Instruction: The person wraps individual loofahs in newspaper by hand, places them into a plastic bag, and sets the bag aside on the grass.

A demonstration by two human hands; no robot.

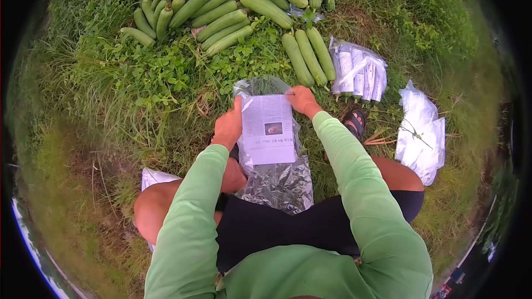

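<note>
A printed newspaper sheet (270,133) lies in front of me on a clear plastic bag (263,85), between my legs. My left hand (228,124) is closed at the sheet's upper left edge, with its fingertips partly hidden. At the upper right corner, my right hand (303,101) pinches the paper. Beneath the lower end of the sheet, crumpled clear plastic (282,185) spreads toward my lap. Just beyond my right hand lie three long green sponge gourds (310,58) side by side.
A large pile of sponge gourds (208,5) lies on the grass ahead. To the right is a plastic bag of paper-wrapped gourds (359,72), and nearer me a white plastic bundle (420,135). My sandalled foot (354,122) is beside the wrapped gourds. White plastic (158,178) shows by my left knee.
</note>
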